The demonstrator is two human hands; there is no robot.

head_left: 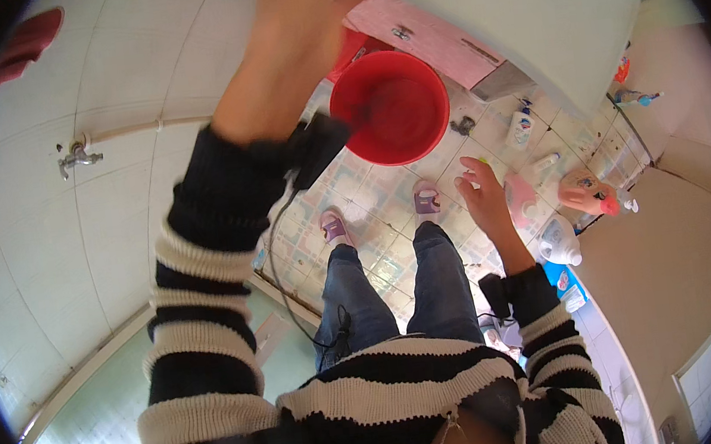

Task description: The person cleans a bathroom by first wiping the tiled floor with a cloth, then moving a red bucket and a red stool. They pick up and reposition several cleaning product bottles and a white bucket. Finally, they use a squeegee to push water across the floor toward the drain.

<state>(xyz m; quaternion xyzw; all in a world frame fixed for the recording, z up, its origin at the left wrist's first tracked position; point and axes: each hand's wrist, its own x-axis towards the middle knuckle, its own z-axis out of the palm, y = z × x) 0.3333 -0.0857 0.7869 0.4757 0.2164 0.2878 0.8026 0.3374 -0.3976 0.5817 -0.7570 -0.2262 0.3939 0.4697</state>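
My left hand [295,42] is raised at the top, slightly blurred and partly cut off by the picture's edge. Its visible thumb and finger stretch to the right and stand apart, with nothing seen in them. Below and right of it, a red plastic basin [396,107] rests on the tiled floor; its inside looks dark red. My right hand [487,199] hangs lower at the right, fingers loosely curved and apart, holding nothing. Beneath it are a pink jug [520,198] and a white pump bottle [520,129]. Dark bands with a cable circle my wrists.
A white countertop [524,9] over a pink cabinet [430,28] juts in at the upper right. Several detergent bottles, including an orange one [588,191] and a white jug [559,241], line the right wall. A metal tap [78,157] sticks out of the left wall.
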